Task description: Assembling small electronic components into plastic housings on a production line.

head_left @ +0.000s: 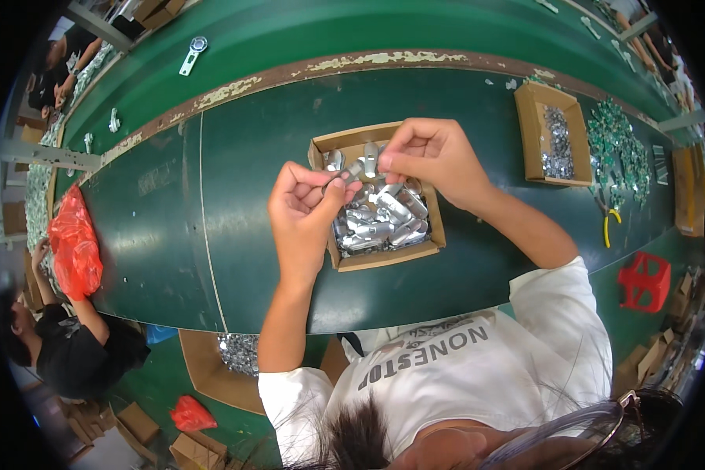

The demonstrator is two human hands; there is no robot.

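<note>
Got a small silvery metal piece [353,173] pinched in the left hand [305,196] over the cardboard box [356,139], slanted lengthwise toward the right hand [428,154], also nearly pinched closed just beside; can't tell if gripping anything tbh.

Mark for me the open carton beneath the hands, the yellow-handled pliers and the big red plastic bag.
Open carton [392,257], head view: on its near wall.
Yellow-handled pliers [606,229], head view: on one yellow handle.
Big red plastic bag [76,247], head view: on its crumpled middle.
</note>
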